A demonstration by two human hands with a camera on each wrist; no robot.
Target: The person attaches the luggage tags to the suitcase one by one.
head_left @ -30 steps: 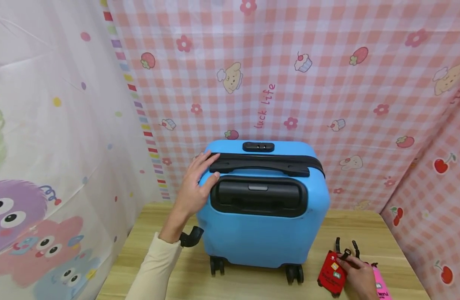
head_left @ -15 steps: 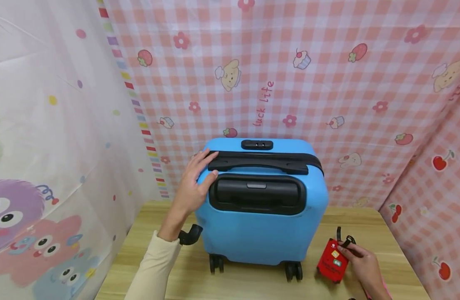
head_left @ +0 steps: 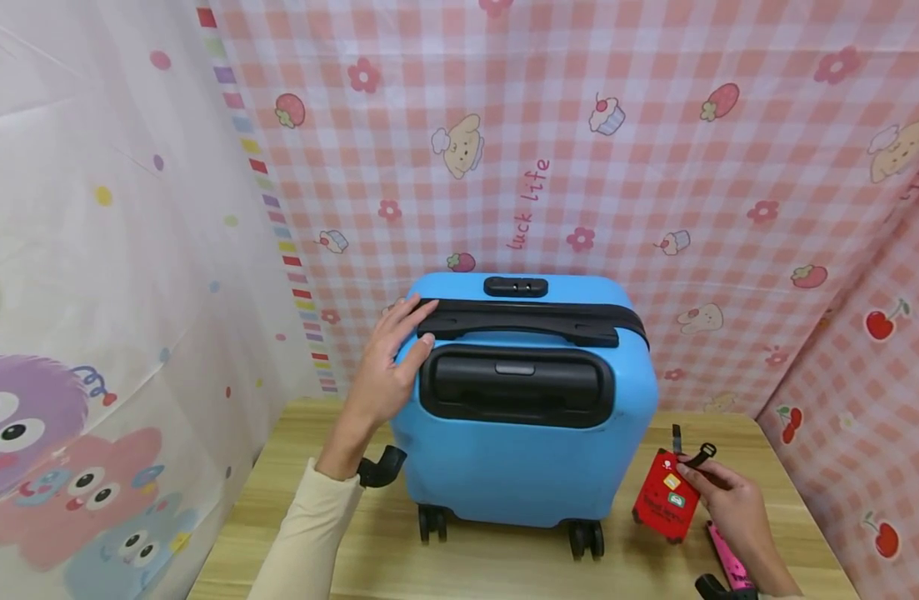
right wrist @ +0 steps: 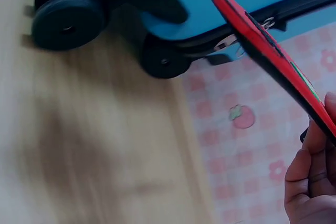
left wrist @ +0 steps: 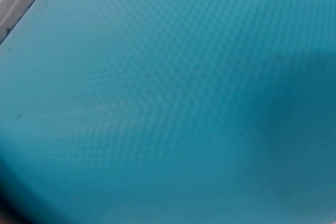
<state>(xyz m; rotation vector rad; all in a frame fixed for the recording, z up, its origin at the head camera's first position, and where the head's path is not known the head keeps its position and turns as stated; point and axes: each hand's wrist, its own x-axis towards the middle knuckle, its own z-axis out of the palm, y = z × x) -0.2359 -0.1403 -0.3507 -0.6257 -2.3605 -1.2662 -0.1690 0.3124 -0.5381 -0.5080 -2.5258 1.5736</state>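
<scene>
A blue hard-shell suitcase (head_left: 504, 475) stands upright on its black wheels. My left hand (head_left: 384, 375) rests on its upper left corner, beside the black top handle (head_left: 519, 325). Blue ribbed shell fills the left wrist view, and that hand's fingers are out of sight there. To the right of the suitcase, my right hand (head_left: 732, 500) pinches a red luggage tag (head_left: 663, 500) near its top edge. The tag is shaped like a small suitcase, and its black strap (head_left: 702, 455) sticks up unfastened. Seen edge-on, the red tag (right wrist: 278, 59) tilts above the table in the right wrist view.
A pink luggage tag (head_left: 727, 558) lies partly hidden below my right forearm. The wooden table (head_left: 354, 550) meets a pink checked cloth (head_left: 729, 333) behind the suitcase. White patterned cloth (head_left: 204, 333) hangs at the left.
My right hand has lifted the red luggage tag up from the table, slightly away from me. More of the pink tag shows than half a second ago. My left hand stays on the suitcase.
</scene>
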